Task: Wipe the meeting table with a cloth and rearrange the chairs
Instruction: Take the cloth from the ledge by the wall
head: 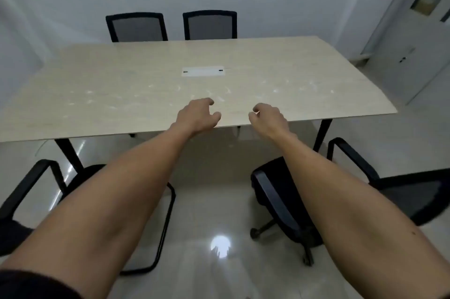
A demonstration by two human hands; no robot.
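A light wood meeting table (121,84) fills the middle of the view, with pale smears across its near half. Both my arms reach forward over its near edge. My left hand (198,113) hovers there with fingers loosely curled and holds nothing. My right hand (267,119) is beside it, also loosely curled with nothing in it. No cloth is in view. Two black mesh chairs (137,27) (210,24) stand pushed in at the far side. A black chair (80,181) stands near left and another black chair (394,191) near right, both pulled away from the table.
A white cable cover (203,71) is set in the table's centre. White walls close the far side and left. A grey door (411,38) is at the right. Glossy tiled floor (219,201) lies between the two near chairs.
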